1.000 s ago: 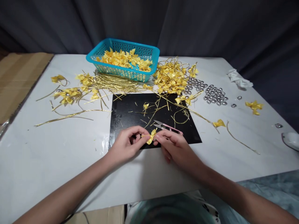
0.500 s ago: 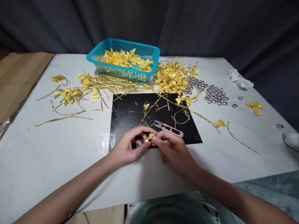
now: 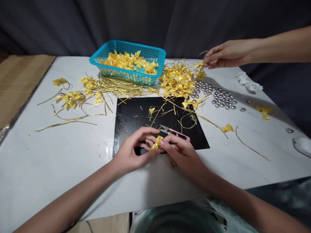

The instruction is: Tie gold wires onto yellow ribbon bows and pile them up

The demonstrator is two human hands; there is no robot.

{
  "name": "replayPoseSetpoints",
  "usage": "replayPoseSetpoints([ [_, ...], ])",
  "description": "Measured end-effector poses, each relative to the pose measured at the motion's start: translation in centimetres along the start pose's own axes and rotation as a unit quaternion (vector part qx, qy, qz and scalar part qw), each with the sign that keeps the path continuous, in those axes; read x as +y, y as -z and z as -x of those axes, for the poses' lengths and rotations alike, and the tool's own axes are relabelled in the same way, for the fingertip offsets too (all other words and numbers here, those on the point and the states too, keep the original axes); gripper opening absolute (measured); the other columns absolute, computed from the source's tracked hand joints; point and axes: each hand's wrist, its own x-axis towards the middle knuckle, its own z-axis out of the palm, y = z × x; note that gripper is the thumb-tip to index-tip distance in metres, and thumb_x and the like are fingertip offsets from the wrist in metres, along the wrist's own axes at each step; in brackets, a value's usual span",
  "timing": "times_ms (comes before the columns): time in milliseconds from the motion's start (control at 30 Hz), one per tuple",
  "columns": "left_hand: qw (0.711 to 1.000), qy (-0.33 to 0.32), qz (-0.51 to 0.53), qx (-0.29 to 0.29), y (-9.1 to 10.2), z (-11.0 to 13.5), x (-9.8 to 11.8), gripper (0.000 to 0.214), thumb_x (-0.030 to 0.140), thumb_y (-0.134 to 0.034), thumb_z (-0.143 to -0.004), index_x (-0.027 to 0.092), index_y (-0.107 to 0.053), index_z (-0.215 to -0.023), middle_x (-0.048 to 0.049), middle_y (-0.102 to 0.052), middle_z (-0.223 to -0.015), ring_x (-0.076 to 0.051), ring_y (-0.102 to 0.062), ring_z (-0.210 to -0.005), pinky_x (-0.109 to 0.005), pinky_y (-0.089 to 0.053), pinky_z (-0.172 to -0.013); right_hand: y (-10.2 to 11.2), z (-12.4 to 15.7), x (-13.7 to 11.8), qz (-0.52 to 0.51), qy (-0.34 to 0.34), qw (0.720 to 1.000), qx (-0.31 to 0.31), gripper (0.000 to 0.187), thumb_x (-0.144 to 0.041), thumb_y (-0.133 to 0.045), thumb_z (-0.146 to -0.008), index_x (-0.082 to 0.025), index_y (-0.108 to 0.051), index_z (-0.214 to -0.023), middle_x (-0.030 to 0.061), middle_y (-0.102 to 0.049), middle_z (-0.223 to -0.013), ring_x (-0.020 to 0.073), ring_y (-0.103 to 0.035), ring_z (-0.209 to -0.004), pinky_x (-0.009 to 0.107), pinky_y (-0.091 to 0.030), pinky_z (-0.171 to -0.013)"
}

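Head view, yellow ribbon bow (image 3: 157,141), glossy, tilted (partly hidden)

Shows a bare left hand (image 3: 131,152) and bare right hand (image 3: 187,157), slim bare forearms (image 3: 91,191) toward the lower corners — seems to wear dark-marked teal-and-white cloth (image 3: 175,220), bottom centre.

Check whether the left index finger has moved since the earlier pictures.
Yes. The left index finger has gone forward, its tip now closer to the blades of the snips, which lie unmoved on the black mat.
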Motion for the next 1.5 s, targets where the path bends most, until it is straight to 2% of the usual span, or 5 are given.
replayPoseSetpoints([
  [467,0.987,0.153,0.043,-0.010,0.3,-0.5,0.1,0.033,0.030,-0.069,-0.070,0.015,-0.071,-0.099,-0.0079,-0.071,-0.082,-0.013,-0.061,-0.064,-0.021,-0.047,-0.055,0.3,0.1,0.6,0.062,0.060,0.996,-0.001,0.026,-0.041,-0.048,-0.086,-0.016,-0.054,-0.080,-0.0062,-0.038,-0.049,0.0050,-0.032,-0.041,0.019,-0.023,-0.039],
  [733,0.976,0.162,0.146,-0.001,0.4,-0.4,-0.2,0.030,0.026,-0.072,-0.069,0.018,-0.072,-0.097,-0.0048,-0.071,-0.074,-0.011,-0.061,-0.063,-0.021,-0.049,-0.059,0.1,0.1,0.6,-0.075,-0.028,0.993,-0.085,0.031,-0.043,-0.040,-0.089,-0.017,-0.047,-0.074,-0.0086,-0.032,-0.043,0.0057,-0.029,-0.037,0.018,-0.034,-0.040],
  [900,0.967,0.169,0.193,-0.005,0.4,-0.3,-0.4,0.027,0.023,-0.074,-0.067,0.019,-0.073,-0.094,-0.0022,-0.071,-0.070,-0.008,-0.061,-0.063,-0.018,-0.048,-0.061,0.7,-0.1,0.5,0.129,0.124,0.984,0.008,0.023,-0.037,-0.049,-0.085,-0.016,-0.055,-0.077,-0.0026,-0.044,-0.059,0.0065,-0.037,-0.049,0.019,-0.029,-0.043],
  [1100,0.964,0.164,0.208,-0.038,0.5,-0.3,-0.4,0.026,0.024,-0.072,-0.071,0.020,-0.071,-0.097,-0.0026,-0.071,-0.075,-0.007,-0.059,-0.065,-0.017,-0.046,-0.062,1.5,-0.4,0.2,-0.001,0.014,0.991,-0.132,0.030,-0.043,-0.043,-0.087,-0.017,-0.049,-0.074,-0.0069,-0.039,-0.045,0.0056,-0.039,-0.039,0.018,-0.033,-0.042],
  [1500,0.978,0.158,0.117,-0.068,0.5,-0.4,-0.1,0.037,0.030,-0.069,-0.072,0.014,-0.066,-0.106,0.0064,-0.041,-0.053,-0.004,-0.031,-0.047,-0.018,-0.020,-0.043,1.7,-0.5,0.6,0.006,-0.029,0.995,-0.093,0.027,-0.041,-0.059,-0.076,-0.016,-0.052,-0.079,-0.0080,-0.040,-0.045,0.0042,-0.037,-0.038,0.015,-0.033,-0.037],
])
